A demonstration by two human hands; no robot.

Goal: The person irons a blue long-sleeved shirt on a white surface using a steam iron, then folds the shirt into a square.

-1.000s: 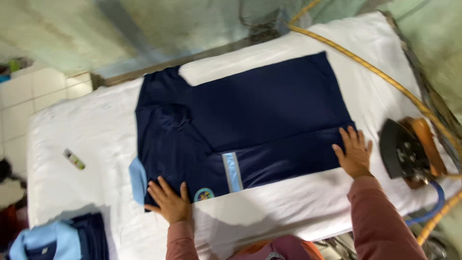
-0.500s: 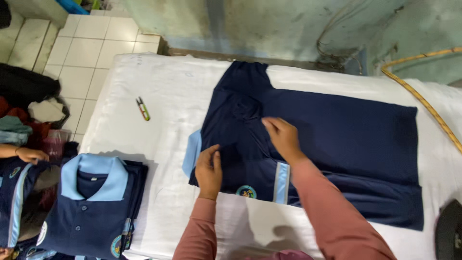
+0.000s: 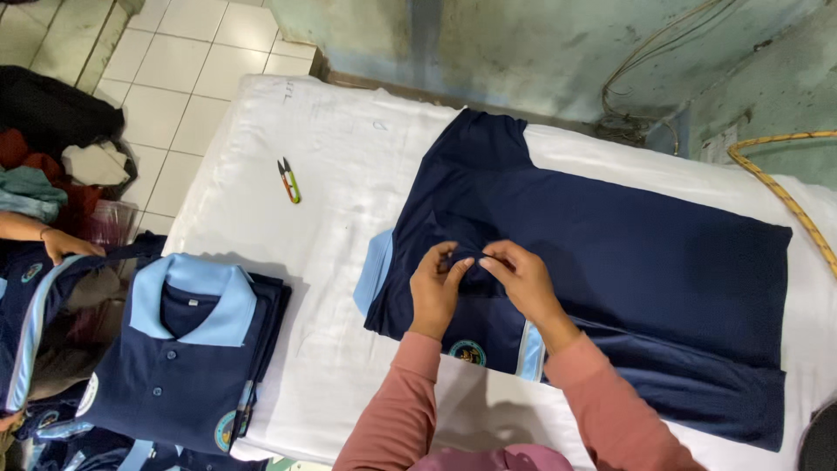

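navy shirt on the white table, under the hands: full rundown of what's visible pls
The navy shirt is a dark blue knit-looking polo lying flat across the white padded table, collar end toward the folded stack. It has a light blue collar, a light blue stripe and a round chest badge. The left hand and right hand pinch the fabric together near the collar. Nothing else touches it.
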